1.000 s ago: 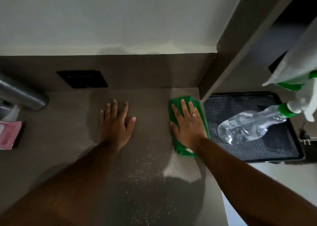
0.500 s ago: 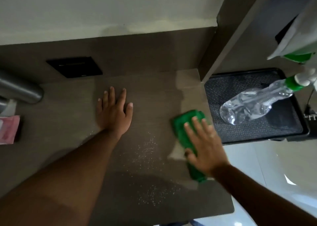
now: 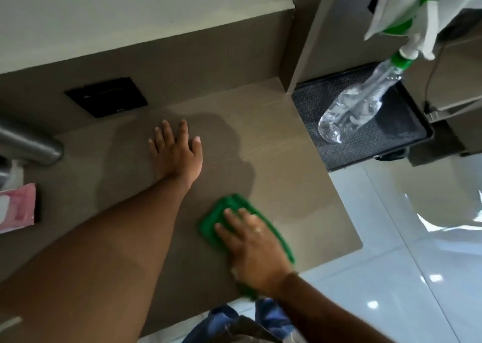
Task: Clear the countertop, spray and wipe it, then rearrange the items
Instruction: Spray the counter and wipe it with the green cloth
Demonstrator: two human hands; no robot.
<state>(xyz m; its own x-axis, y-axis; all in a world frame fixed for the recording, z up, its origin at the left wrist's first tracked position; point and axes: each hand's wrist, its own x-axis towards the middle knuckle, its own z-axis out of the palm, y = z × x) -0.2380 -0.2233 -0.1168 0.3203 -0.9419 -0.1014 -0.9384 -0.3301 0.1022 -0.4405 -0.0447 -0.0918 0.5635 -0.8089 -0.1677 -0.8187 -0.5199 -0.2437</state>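
A green cloth (image 3: 217, 219) lies flat on the grey-brown countertop (image 3: 287, 186), near its front edge. My right hand (image 3: 254, 248) presses down on the cloth with fingers spread, covering most of it. My left hand (image 3: 177, 152) rests flat on the counter further back, palm down, holding nothing. A clear spray bottle (image 3: 354, 108) with a green collar and white trigger lies tilted on a black tray (image 3: 407, 144) to the right of the counter.
A black wall plate (image 3: 107, 96) sits on the backsplash. At the left edge are a metal cylinder (image 3: 28, 144) and a pink packet (image 3: 18, 207). A grey cabinet panel (image 3: 305, 37) stands at the counter's back right. White glossy floor (image 3: 417, 238) lies beyond the counter's right edge.
My right hand has dragged the green cloth from the counter's back right corner toward the front edge. The spray droplets there are no longer visible. My left hand stayed flat in place.
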